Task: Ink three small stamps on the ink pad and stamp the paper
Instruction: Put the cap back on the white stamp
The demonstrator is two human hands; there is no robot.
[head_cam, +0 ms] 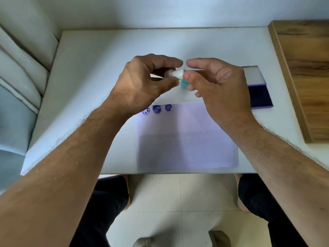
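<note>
Both hands are meeting above the table, just beyond the paper. The left hand and the right hand are each pinching one end of a small white stamp, probably capping or checking it (its face is hidden). A teal stamp is lying beyond the paper. Three blue prints are sitting along the paper's far edge, suggesting stamping is done. One open ink pad is resting right of the paper.
</note>
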